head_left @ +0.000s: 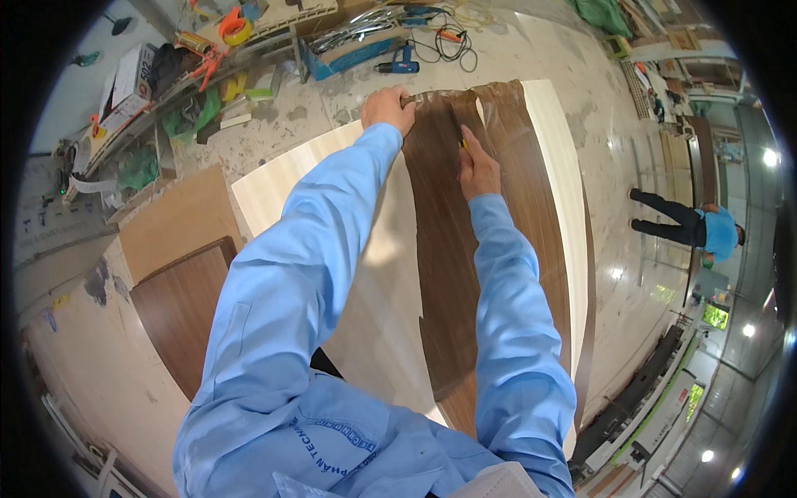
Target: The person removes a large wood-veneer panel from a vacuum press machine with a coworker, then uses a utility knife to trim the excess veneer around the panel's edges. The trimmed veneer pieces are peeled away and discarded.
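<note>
A dark brown wood-grain sheet (448, 224) lies lengthwise over pale boards in front of me, its far edge ragged and wrinkled. My left hand (388, 109) is closed at the far left corner of this sheet, fingers curled over the edge. Over the sheet's far part, my right hand (480, 172) grips a slim tool (464, 144) with a yellow part, its forefinger stretched along it. A dark narrow line runs from the tool toward the far edge; whether it is blade or shadow I cannot tell. Pale board (552, 158) shows along the sheet's right side.
Brown panels (183, 290) are stacked at the left. Beyond the far edge are a blue heat gun (398, 66), a coiled black cable (452, 50) and a blue box (353, 54). A cluttered shelf (166, 108) stands at far left. Another person (701, 226) stands at the right.
</note>
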A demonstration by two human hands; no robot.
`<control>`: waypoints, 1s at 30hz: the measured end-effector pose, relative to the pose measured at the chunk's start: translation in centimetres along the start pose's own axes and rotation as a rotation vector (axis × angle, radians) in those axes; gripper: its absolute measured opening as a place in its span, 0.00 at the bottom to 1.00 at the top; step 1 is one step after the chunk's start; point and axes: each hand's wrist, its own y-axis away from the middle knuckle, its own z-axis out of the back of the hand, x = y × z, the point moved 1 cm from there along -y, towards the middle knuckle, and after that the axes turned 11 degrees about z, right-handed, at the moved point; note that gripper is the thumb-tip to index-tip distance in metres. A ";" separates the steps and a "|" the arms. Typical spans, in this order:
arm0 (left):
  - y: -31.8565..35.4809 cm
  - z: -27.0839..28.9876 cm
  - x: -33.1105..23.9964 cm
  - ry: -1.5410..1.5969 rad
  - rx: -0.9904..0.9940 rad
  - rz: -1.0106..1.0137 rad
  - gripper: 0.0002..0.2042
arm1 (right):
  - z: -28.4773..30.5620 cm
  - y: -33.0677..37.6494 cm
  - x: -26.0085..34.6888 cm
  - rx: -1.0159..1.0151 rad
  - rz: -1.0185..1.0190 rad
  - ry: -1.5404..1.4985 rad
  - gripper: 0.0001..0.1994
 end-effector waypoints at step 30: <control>0.5 -0.8 1.0 0.102 -0.239 -0.249 0.04 | -0.9 -5.2 0.7 0.227 0.082 0.408 0.20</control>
